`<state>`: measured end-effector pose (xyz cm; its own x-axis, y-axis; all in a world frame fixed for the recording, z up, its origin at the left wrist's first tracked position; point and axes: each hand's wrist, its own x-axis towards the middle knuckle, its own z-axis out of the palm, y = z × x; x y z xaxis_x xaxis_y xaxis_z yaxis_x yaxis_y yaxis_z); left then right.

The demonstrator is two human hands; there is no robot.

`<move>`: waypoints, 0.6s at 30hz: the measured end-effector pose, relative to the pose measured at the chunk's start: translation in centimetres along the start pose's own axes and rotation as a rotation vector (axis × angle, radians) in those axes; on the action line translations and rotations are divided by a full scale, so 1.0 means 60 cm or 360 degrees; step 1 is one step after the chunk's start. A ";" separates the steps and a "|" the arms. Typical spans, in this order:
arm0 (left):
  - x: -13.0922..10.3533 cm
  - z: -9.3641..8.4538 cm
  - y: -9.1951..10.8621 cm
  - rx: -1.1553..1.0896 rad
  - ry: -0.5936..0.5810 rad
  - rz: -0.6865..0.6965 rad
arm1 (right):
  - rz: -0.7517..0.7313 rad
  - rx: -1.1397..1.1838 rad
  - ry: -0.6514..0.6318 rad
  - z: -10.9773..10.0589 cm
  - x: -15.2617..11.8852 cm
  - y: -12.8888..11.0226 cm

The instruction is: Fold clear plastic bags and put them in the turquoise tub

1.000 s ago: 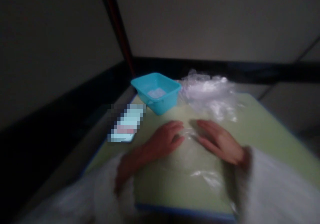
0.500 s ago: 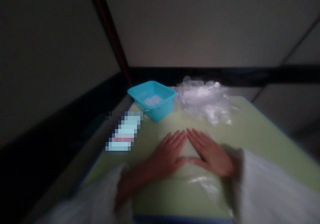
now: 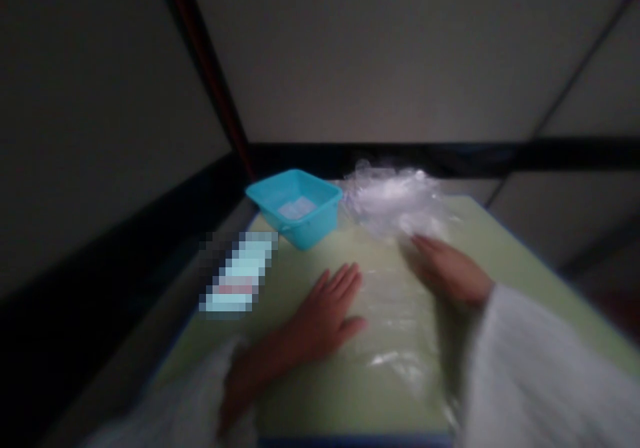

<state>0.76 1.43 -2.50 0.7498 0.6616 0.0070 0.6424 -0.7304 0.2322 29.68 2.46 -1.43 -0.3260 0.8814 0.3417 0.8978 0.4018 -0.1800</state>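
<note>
My left hand (image 3: 330, 315) lies flat on the table with its fingers stretched and its thumb apart. Under and beside its fingertips a clear plastic bag (image 3: 393, 328) is spread out, shiny along its lower part. My right hand (image 3: 453, 271) is held above the table, right of that bag, fingers extended toward the left and nothing visible in them. Its fingertips are close to the front of a crumpled heap of clear plastic bags (image 3: 395, 198); whether they touch it I cannot tell. Blur hides the finer detail of the fingers.
Left of the heap stands a turquoise plastic basket (image 3: 320, 227) with something whitish inside. A pixelated pale rectangular object (image 3: 240, 275) is at the left edge of the yellow-green table (image 3: 310, 401), which has a blue rim. Behind is a grey wall (image 3: 380, 55) with a dark band.
My right hand has left the flat bag and moved away from my left hand, forward and right toward the heap. My left hand stays flat. The view has shifted slightly.
</note>
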 end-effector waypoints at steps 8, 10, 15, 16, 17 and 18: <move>0.004 0.001 0.004 -0.0063 0.0274 -0.0001 | -0.0229 0.0454 -0.0106 -0.001 -0.003 -0.100; 0.004 0.004 0.004 -0.0055 0.0274 0.0018 | -0.0308 0.0376 -0.0228 0.016 -0.008 -0.116; 0.003 0.013 -0.001 0.0043 0.0160 0.0019 | -0.0380 0.0087 -0.0315 0.045 -0.021 -0.118; 0.003 0.014 -0.002 0.0059 0.0140 0.0019 | -0.0379 0.0051 -0.0316 0.048 -0.023 -0.116; 0.003 0.014 -0.004 0.0069 0.0129 0.0016 | -0.0378 0.0025 -0.0316 0.050 -0.024 -0.114; 0.002 0.014 -0.005 0.0074 0.0122 0.0010 | -0.0378 0.0006 -0.0315 0.051 -0.025 -0.113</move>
<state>0.79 1.62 -3.37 0.7406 0.6667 0.0833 0.6456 -0.7405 0.1865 23.18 -0.80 -3.55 -0.5784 0.7937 0.1887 0.7886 0.6032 -0.1199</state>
